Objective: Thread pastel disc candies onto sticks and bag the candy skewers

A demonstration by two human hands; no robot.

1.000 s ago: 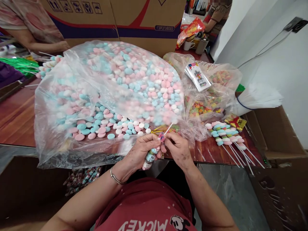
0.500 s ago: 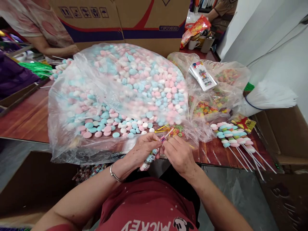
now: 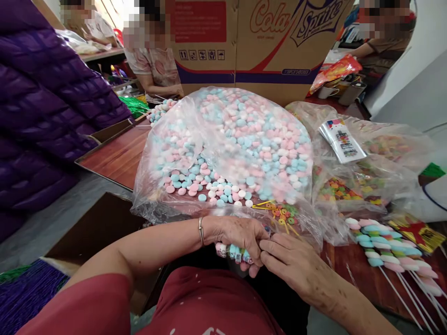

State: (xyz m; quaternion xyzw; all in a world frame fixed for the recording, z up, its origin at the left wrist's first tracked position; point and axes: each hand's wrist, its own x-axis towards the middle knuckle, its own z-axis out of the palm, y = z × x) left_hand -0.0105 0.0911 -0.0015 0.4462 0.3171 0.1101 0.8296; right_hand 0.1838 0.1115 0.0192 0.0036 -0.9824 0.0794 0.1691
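My left hand (image 3: pixel 239 235), with a bracelet at its wrist, is closed around a wrapped candy skewer (image 3: pixel 237 253) in pink, white and blue. The skewer lies sideways below the palm, its left end free. At the skewer's right end, the fingers of my right hand (image 3: pixel 289 260) pinch close against my left fingertips; what they grip there is hidden. Just beyond my hands is a big clear bag (image 3: pixel 209 153) of pink, blue and white candies, with loose ones spilling at its opening. Small ring candies (image 3: pixel 281 214) and yellow ties (image 3: pixel 261 204) lie near my right hand.
Unwrapped candy skewers (image 3: pixel 387 246) lie at the table's right edge, by a yellow packet (image 3: pixel 419 232). Printed sleeves (image 3: pixel 344 142) rest on bags at the right. A large carton (image 3: pixel 244 60) stands behind. An open box (image 3: pixel 94 228) is at lower left. Other people sit beyond.
The view has swung left and up, showing more of the carton and purple bundles. My left hand has turned palm down over the skewer, which now lies more level; the white stick no longer shows.
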